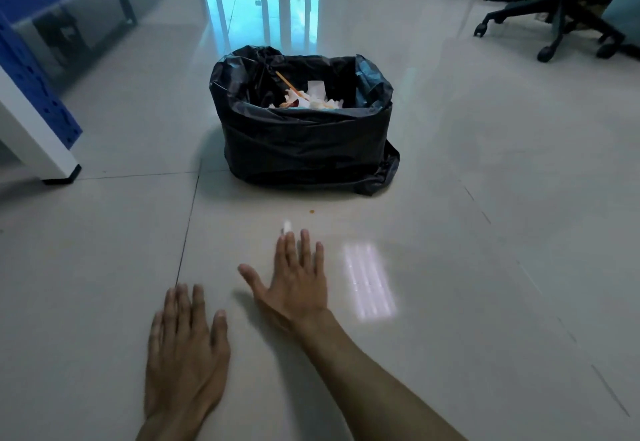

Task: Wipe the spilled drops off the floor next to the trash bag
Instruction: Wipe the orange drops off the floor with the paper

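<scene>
- Right hand point(298, 281) flat, fingers point(304, 246) spread, a white scrap, maybe tissue point(286, 225), under the fingertips, just short of the orange drop point(311, 212) on the floor point(485, 233) near the trash bag point(304, 143).
- Left hand point(185, 354) flat, fingers together, empty.
- Risk: small scrap smearing the drop, or missing paler drops lost in glare.
- Scrap blurred; grip unclear.

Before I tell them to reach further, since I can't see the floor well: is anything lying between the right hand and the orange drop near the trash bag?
Nothing visible does. The right hand is spread over bare tile, with something small and white at its fingertips, and the orange drop lies just beyond, short of the trash bag. Only open floor separates them.
</scene>
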A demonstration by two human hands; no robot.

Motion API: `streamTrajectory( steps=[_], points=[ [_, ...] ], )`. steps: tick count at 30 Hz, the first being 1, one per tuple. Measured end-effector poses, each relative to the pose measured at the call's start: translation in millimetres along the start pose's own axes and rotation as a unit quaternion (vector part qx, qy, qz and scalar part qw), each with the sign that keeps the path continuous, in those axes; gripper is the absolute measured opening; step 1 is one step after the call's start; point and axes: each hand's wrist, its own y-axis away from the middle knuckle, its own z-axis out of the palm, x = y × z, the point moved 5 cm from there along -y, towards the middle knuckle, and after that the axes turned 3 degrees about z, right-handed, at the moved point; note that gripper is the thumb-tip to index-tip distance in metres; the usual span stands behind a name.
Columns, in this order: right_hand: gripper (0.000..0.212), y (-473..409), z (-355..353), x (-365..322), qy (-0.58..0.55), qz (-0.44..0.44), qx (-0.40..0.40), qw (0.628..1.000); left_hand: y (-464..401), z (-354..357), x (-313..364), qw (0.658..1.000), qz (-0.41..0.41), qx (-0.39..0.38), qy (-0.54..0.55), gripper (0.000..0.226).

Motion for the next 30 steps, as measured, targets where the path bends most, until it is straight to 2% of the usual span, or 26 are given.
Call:
streamTrajectory(
  steps=[3, 5, 7, 12, 15, 19, 26, 30],
  points=[
    [0.097, 18.1, 21.3, -29.8, 0.014, -0.073, -0.014, 0.997, 1.2, 3.2, -5.4, 0.999, 0.018, -0.008, -0.032, 0.073],
    [0.094, 32.3, 22.3, -12.5, 0.044, -0.106, 0.029, 0.993, 1.6, 2.2, -5.7, 0.999, 0.013, -0.003, -0.032, 0.07],
    [0.091, 43.6, 10.2, 23.8, 0.079, -0.104, 0.075, 0.989, 2.2, -0.3, -4.9, 1.0, 0.003, -0.004, -0.028, 0.069],
    [0.092, 63.0, -41.4, 161.1, 0.152, 0.085, 0.049, 0.983, 4.5, -1.5, -2.6, 0.999, -0.004, 0.0, -0.039, 0.07],
    [0.092, 58.7, -60.8, 192.0, 0.12, 0.148, 0.034, 0.981, 4.2, -3.0, -1.0, 0.999, -0.011, -0.001, -0.04, 0.07],
    [0.1, 12.2, -55.7, 159.7, 0.063, 0.157, 0.037, 0.985, 4.3, -2.5, 0.6, 1.0, -0.014, -0.003, -0.027, 0.068],
    [0.1, -82.6, -26.0, 55.0, 0.029, 0.061, 0.019, 0.998, -0.5, 2.9, -1.4, 1.0, -0.017, 0.023, -0.01, 0.064],
    [0.095, -59.6, -1.5, -15.8, 0.027, -0.081, -0.013, 0.996, -1.1, 3.0, -3.5, 1.0, -0.012, 0.01, -0.016, 0.065]
  ],
)
